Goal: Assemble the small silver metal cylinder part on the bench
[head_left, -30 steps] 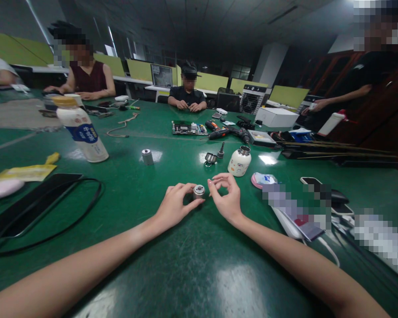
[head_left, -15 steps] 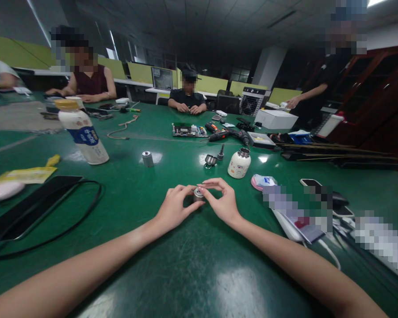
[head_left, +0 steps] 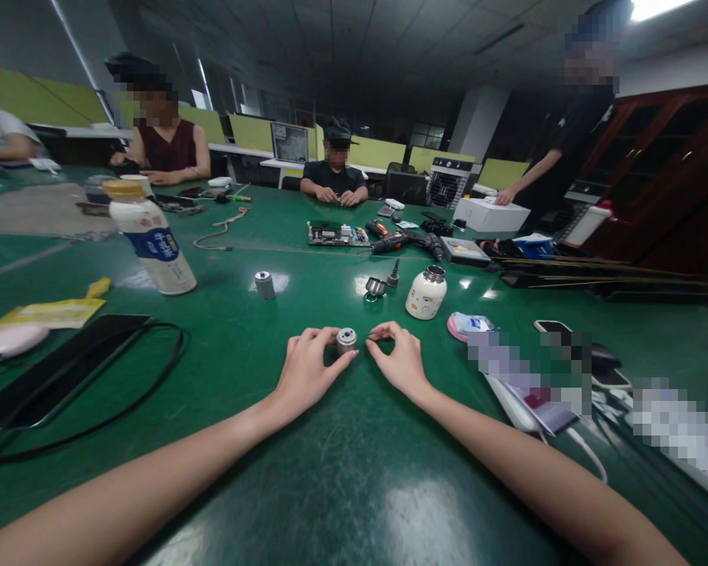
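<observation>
A small silver metal cylinder (head_left: 346,339) stands on the green table (head_left: 330,456) between my hands. My left hand (head_left: 307,369) curls round it, thumb and fingers gripping its sides. Just to its right, my right hand (head_left: 398,360) rests on the table with thumb and forefinger pinched on a tiny part that is too small to name. Farther back lie a second silver cylinder (head_left: 264,284), a small metal ring part (head_left: 375,288) and a dark bit (head_left: 393,273).
A small white bottle (head_left: 425,292) stands behind my right hand, a large milk bottle (head_left: 149,240) at left. A black cable and tablet (head_left: 64,369) lie left; phones and a cord (head_left: 566,369) right. Three people sit at the far side, one stands right.
My right hand came onto the cylinder's top half a second ago and has now drawn back to the right, pinched. The left hand has kept hold of the cylinder throughout.
</observation>
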`<action>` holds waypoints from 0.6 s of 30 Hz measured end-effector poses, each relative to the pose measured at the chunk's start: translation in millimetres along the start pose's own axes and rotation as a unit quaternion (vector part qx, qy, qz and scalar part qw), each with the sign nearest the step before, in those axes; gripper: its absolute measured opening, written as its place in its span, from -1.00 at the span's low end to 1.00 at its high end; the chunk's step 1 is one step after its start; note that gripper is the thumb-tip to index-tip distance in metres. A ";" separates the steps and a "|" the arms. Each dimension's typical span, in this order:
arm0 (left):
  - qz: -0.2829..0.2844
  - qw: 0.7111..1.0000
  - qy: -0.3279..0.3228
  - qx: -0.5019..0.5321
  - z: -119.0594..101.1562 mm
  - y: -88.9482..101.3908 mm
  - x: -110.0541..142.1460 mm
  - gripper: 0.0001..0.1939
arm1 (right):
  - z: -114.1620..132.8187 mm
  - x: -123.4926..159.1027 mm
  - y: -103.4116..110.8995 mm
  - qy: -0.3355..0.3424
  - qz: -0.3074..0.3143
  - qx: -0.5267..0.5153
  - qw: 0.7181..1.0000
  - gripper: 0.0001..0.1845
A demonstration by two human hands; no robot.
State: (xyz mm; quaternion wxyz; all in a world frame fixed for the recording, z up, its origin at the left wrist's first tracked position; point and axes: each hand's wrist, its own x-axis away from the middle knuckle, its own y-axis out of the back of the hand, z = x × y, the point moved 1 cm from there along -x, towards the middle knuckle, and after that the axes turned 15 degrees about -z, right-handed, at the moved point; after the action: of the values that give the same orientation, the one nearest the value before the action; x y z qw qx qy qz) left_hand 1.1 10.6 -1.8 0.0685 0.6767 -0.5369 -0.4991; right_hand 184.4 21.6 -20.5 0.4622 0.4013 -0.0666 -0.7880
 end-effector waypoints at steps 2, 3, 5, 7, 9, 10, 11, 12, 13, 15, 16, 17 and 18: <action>0.001 1.000 0.001 0.003 -0.3 0.0 -0.3 -0.68 | -0.9 0.1 -0.1 -0.003 0.000 -0.010 1.000 -0.87; 0.001 1.000 0.002 0.006 -0.2 0.0 -0.5 -0.68 | -1.5 -0.1 -0.3 -0.005 0.002 -0.018 1.000 -0.88; 0.003 1.000 0.006 0.017 0.3 -0.2 -1.1 -0.69 | -1.8 -0.9 -0.7 -0.012 0.001 -0.046 0.999 -0.93; 0.015 0.999 0.009 0.036 1.1 -0.6 -1.9 -0.69 | 0.5 -1.8 -0.6 -0.019 -0.015 -0.101 0.995 -0.97; 0.035 0.998 0.002 0.060 1.7 -1.3 -2.4 -0.67 | 5.9 -1.8 0.5 -0.015 -0.047 -0.166 0.985 -0.96; 0.045 0.996 -0.006 0.070 1.8 -1.6 -2.5 -0.65 | 9.4 -1.2 1.2 -0.006 -0.062 -0.195 0.979 -0.96; 0.056 0.995 -0.016 0.080 1.9 -2.0 -2.4 -0.64 | 13.0 -0.2 2.0 0.006 -0.072 -0.217 0.974 -0.96; 0.065 0.994 -0.027 0.086 1.9 -2.3 -2.1 -0.62 | 16.3 1.0 2.8 0.019 -0.074 -0.234 0.969 -0.97; 0.071 0.993 -0.036 0.091 1.8 -2.5 -1.8 -0.61 | 19.2 2.4 3.4 0.032 -0.066 -0.247 0.966 -0.97; 0.082 0.991 -0.048 0.097 1.9 -3.0 -1.0 -0.62 | 22.9 4.8 4.3 0.050 -0.040 -0.268 0.961 -0.94; 0.085 0.990 -0.051 0.097 2.1 -3.2 -0.8 -0.62 | 23.9 5.6 4.7 0.056 -0.030 -0.276 0.959 -0.92; 0.085 0.990 -0.052 0.097 2.3 -3.5 -0.6 -0.62 | 24.4 6.1 5.1 0.061 -0.027 -0.281 0.957 -0.90; 0.085 0.990 -0.053 0.097 2.6 -3.8 -0.5 -0.61 | 24.7 6.3 5.6 0.067 -0.029 -0.285 0.956 -0.89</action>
State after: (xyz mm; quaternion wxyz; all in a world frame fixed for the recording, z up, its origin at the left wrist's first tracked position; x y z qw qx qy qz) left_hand 1.7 13.6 -5.2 0.0166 0.6044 -0.6413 -0.4724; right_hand 169.4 7.0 -4.9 0.5381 0.3061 0.2034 -0.7585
